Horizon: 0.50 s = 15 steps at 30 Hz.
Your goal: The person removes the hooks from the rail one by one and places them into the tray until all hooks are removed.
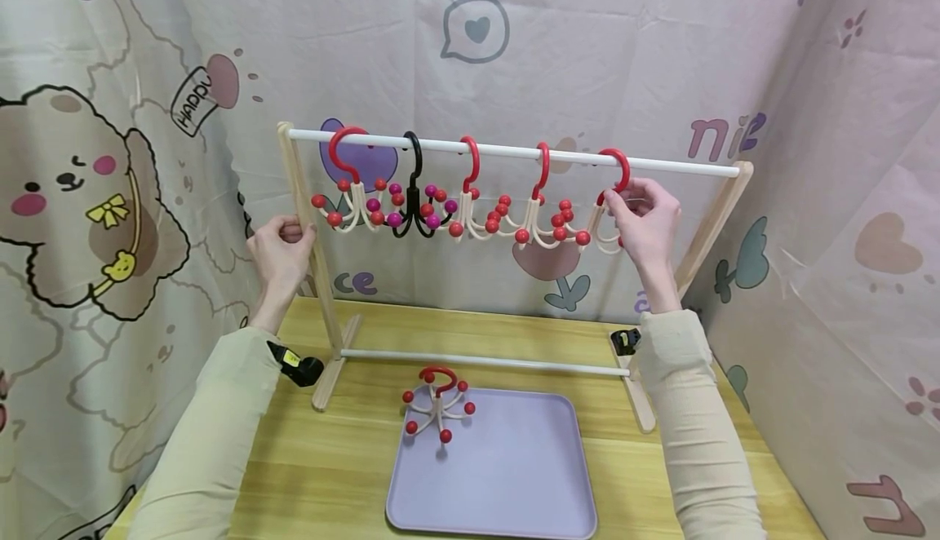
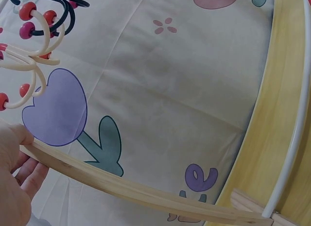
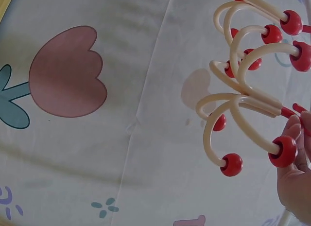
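Observation:
A small wooden rack (image 1: 323, 279) with a white top rail (image 1: 514, 148) stands on the table. Several claw-shaped hangers with red beads hang from the rail, one of them black (image 1: 414, 197). My left hand (image 1: 282, 242) grips the rack's left post (image 2: 121, 184). My right hand (image 1: 642, 214) pinches the rightmost red-hooked hanger (image 1: 613, 177), whose cream arms and red beads (image 3: 252, 104) fill the right wrist view. One more hanger (image 1: 438, 405) lies on the lilac tray (image 1: 514, 483).
The rack's lower white rail (image 1: 485, 360) runs across just behind the tray. Black clips (image 1: 297, 365) sit at the rack's feet. Patterned cloth (image 1: 88, 197) walls the table on the left, back and right. The wooden tabletop (image 1: 330, 475) shows around the tray.

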### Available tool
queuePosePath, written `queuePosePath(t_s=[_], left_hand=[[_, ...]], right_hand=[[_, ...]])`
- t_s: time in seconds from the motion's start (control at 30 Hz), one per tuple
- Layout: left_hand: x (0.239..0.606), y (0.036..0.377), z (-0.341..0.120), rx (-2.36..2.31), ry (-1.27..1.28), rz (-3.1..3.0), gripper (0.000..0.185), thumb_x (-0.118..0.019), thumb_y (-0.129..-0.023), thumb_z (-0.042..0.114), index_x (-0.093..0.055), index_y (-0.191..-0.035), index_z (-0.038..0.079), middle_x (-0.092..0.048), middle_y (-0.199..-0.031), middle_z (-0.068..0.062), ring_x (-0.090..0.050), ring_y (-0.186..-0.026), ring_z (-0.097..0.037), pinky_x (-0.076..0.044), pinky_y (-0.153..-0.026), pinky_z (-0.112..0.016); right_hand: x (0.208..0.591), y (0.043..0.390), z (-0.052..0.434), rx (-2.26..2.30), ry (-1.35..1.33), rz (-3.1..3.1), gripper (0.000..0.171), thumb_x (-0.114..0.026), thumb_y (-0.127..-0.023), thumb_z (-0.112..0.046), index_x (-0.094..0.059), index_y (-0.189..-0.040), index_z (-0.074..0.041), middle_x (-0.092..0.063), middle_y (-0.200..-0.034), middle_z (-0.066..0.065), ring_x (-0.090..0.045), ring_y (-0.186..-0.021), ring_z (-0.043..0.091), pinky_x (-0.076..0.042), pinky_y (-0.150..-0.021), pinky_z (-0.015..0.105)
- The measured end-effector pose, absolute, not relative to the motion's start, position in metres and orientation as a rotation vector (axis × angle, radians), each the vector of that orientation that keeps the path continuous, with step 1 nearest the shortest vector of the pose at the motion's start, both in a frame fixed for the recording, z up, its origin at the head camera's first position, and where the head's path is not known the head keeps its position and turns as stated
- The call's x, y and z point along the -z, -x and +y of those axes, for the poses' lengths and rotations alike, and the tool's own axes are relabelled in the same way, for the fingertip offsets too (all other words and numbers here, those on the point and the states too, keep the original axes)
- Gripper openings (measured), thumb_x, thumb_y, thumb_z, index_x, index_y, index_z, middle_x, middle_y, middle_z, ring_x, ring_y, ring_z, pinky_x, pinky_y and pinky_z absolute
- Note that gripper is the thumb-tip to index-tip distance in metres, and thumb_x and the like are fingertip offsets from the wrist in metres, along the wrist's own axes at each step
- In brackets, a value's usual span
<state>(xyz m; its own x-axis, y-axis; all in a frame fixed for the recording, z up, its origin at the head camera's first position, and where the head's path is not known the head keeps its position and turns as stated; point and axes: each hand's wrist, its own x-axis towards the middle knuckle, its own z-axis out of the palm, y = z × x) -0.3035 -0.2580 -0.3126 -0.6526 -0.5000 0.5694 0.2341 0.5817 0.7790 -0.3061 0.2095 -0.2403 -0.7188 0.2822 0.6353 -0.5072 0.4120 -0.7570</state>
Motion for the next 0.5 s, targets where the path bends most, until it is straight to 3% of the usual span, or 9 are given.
queuePosePath(t_s=[0.5], left_hand=[[0.3119,0.3026,-0.2574,1.118,-0.218,-1.997,0.025,-0.066,-0.093,0.013,-0.072,-0.108,-0.006,-0.073,-0.096,-0.024,-0.044,-0.062,0.016,-0.037,-0.067,-0.008]], right_hand=[[0.2370,0.3058,0.2067,-1.512,-0.238,-1.837,0.025,-0.071,-0.091,-0.007,-0.067,-0.111,0.007,-0.066,-0.077,-0.013,-0.067,-0.060,0.004,-0.055,-0.062,0.014]])
